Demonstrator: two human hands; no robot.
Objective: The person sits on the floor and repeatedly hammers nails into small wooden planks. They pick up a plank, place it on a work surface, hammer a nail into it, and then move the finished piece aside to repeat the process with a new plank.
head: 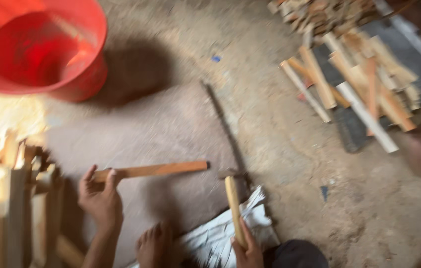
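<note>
The left hand (100,197) is clamped around one end of a wooden stick (153,170), which runs level out to the right above the dirt floor (280,164), its far end near the head of a hammer (233,207). The right hand (246,250) is closed on the lower end of the hammer's wooden handle. A red bucket (31,47) stands well apart at upper left, apparently empty; loose wooden sticks (354,84) lie piled at upper right.

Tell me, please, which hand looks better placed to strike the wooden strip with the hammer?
Right, probably: the right hand already grips the hammer, its head near the wooden strip, while the left hand holds that strip's end.
</note>
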